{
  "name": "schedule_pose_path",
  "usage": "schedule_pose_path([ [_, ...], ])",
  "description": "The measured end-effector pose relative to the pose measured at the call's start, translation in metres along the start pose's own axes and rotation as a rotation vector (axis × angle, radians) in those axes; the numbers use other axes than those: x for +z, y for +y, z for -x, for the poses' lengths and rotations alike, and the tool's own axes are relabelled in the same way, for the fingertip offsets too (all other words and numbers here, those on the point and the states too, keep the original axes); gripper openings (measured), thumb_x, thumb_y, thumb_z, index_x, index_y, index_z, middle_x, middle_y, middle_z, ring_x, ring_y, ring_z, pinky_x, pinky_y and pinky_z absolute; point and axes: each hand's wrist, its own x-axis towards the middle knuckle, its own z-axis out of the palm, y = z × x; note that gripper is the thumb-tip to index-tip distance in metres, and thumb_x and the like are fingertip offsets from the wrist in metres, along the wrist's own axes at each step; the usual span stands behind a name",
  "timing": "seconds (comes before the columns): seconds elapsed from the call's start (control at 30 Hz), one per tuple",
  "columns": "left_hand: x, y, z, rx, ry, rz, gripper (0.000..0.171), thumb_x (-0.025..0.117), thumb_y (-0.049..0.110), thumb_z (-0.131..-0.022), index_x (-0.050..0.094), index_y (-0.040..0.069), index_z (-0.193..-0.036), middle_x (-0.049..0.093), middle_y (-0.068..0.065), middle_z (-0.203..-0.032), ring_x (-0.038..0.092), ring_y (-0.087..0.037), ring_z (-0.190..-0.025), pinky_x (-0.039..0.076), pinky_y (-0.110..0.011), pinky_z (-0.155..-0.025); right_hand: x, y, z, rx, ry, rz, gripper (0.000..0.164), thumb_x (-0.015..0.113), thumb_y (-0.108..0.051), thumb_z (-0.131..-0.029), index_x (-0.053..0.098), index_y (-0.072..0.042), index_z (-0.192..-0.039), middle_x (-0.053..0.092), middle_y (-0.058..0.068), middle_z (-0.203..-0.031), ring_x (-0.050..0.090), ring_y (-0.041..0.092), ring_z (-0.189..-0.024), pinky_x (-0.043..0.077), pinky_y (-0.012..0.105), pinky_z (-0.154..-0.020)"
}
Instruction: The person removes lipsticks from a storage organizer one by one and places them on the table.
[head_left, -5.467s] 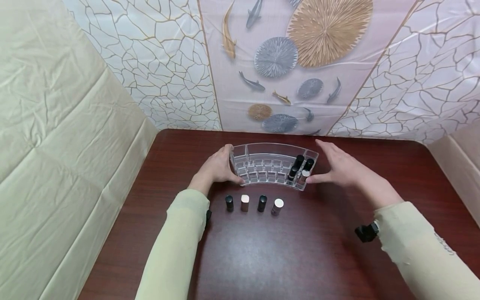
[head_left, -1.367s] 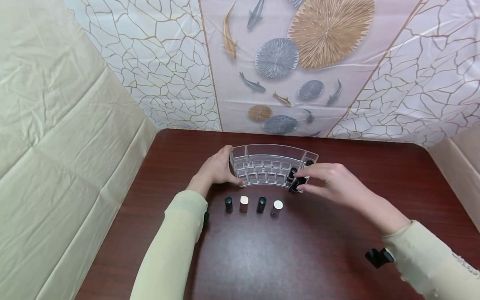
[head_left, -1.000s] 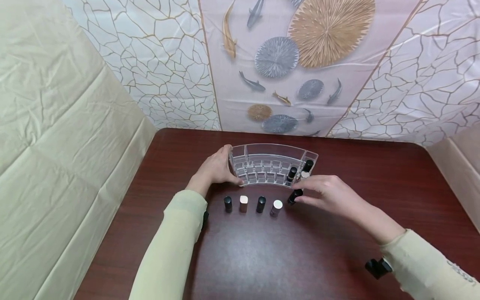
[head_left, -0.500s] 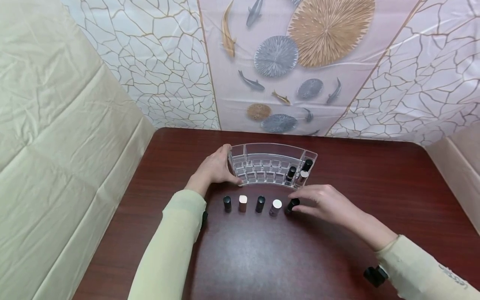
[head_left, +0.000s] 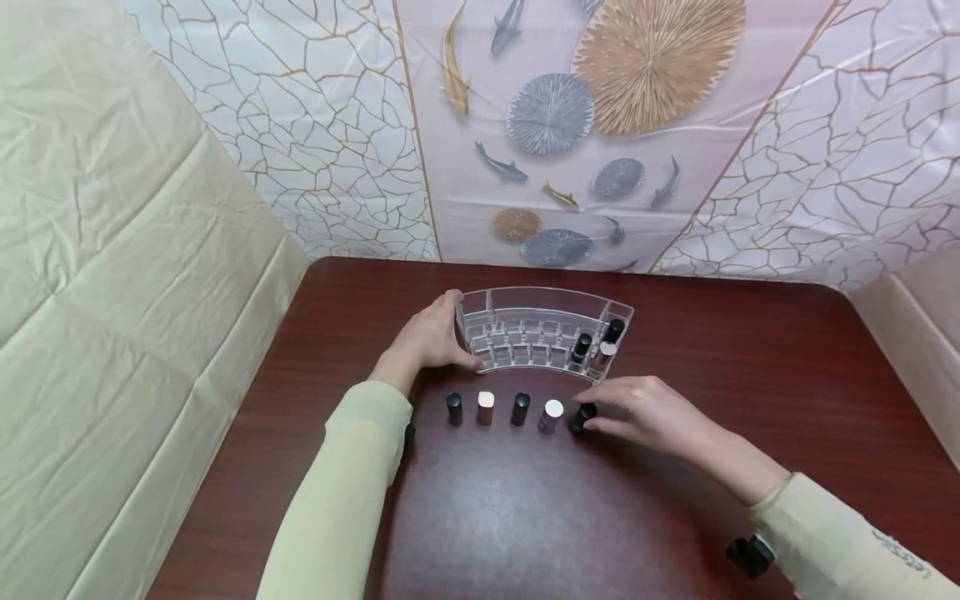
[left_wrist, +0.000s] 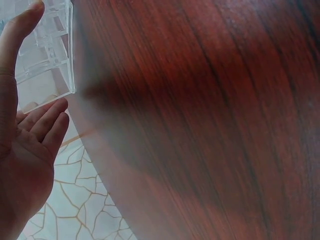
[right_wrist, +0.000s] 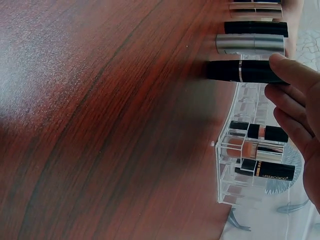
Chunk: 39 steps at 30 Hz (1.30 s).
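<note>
A clear acrylic lipstick organizer (head_left: 532, 333) with stepped compartments stands on the table. My left hand (head_left: 431, 335) holds its left end, thumb at the front corner and fingers at the back. In the right wrist view, my right hand (right_wrist: 302, 107) pinches the top of a black lipstick tube (right_wrist: 245, 71) with a silver band. That tube stands upright on the table at the right end of a row. Beside it are a silver-capped lipstick (head_left: 552, 415), a black lipstick (head_left: 521, 408), a pinkish square-capped lipstick (head_left: 486, 407) and another black lipstick (head_left: 454, 408).
At the organizer's right end sit a black lipstick (head_left: 582, 346), a silver-capped lipstick (head_left: 606, 354) and a gold-lettered black lipstick (right_wrist: 275, 170). The dark red wooden table (head_left: 495, 517) meets a patterned backdrop (head_left: 555, 183) behind.
My right hand has left the organizer's right end, lifted a black lipstick out and brought it forward to the row's right end. My left hand has stayed at the organizer.
</note>
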Motion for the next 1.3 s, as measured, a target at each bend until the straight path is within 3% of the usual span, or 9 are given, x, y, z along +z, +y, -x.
schedule_pose_path([
  [0.2,0.002,-0.001,-0.001,0.002,0.005,0.002,0.122,0.100,0.052,-0.067,0.032,0.009,-0.159,0.050,-0.014,-0.154,0.057,-0.032,-0.133,0.046,-0.047,-0.114,-0.003,-0.002,0.002,0.018,-0.033,0.000,0.046,0.096,-0.010,-0.076,0.079,-0.006,-0.119,0.080,0.006,-0.110,0.078,0.021,-0.098,0.064,0.039,-0.079],
  [0.37,0.003,0.000,-0.002,0.000,0.005,-0.001,0.123,0.100,0.053,-0.066,0.033,0.010,-0.158,0.050,-0.013,-0.154,0.057,-0.031,-0.134,0.046,-0.047,-0.115,-0.012,0.000,0.002,0.018,-0.007,0.023,0.051,0.097,-0.016,-0.075,0.079,-0.008,-0.122,0.080,0.006,-0.113,0.078,0.023,-0.101,0.063,0.042,-0.082],
  [0.6,0.003,0.000,-0.001,0.001,0.002,0.000,0.123,0.100,0.054,-0.066,0.032,0.009,-0.159,0.049,-0.014,-0.155,0.056,-0.032,-0.134,0.046,-0.047,-0.115,-0.027,0.006,-0.005,-0.022,0.028,0.038,0.044,0.089,-0.034,-0.089,0.079,-0.010,-0.124,0.080,0.006,-0.116,0.078,0.024,-0.104,0.062,0.043,-0.083],
  [0.8,0.002,-0.002,0.000,-0.001,0.006,-0.003,0.124,0.099,0.054,-0.066,0.032,0.009,-0.159,0.049,-0.013,-0.155,0.056,-0.031,-0.134,0.046,-0.047,-0.115,-0.041,0.012,-0.015,-0.056,0.016,0.063,0.046,0.087,-0.037,-0.091,0.078,-0.005,-0.123,0.080,0.010,-0.116,0.078,0.027,-0.104,0.063,0.045,-0.082],
  [0.9,0.002,-0.002,-0.001,-0.003,0.003,-0.006,0.124,0.099,0.055,-0.066,0.032,0.009,-0.159,0.049,-0.013,-0.155,0.056,-0.031,-0.134,0.046,-0.047,-0.115,-0.047,0.015,-0.021,-0.065,0.002,0.086,0.048,0.089,-0.036,-0.089,0.078,-0.004,-0.123,0.079,0.013,-0.116,0.077,0.030,-0.104,0.063,0.047,-0.084],
  [1.1,0.002,-0.002,-0.002,-0.008,-0.002,-0.010,0.124,0.099,0.055,-0.066,0.031,0.009,-0.159,0.049,-0.013,-0.156,0.055,-0.031,-0.137,0.045,-0.047,-0.116,-0.058,0.021,-0.033,-0.054,-0.038,0.145,0.057,0.097,-0.023,-0.075,0.077,-0.002,-0.124,0.079,0.015,-0.114,0.077,0.034,-0.103,0.063,0.050,-0.085],
  [1.3,0.002,-0.002,-0.001,-0.004,0.002,-0.008,0.124,0.099,0.055,-0.066,0.031,0.009,-0.159,0.048,-0.014,-0.156,0.055,-0.031,-0.137,0.045,-0.046,-0.117,-0.067,0.027,-0.041,-0.025,-0.062,0.181,0.058,0.097,-0.022,-0.075,0.076,-0.003,-0.126,0.078,0.017,-0.117,0.076,0.037,-0.106,0.061,0.053,-0.087],
])
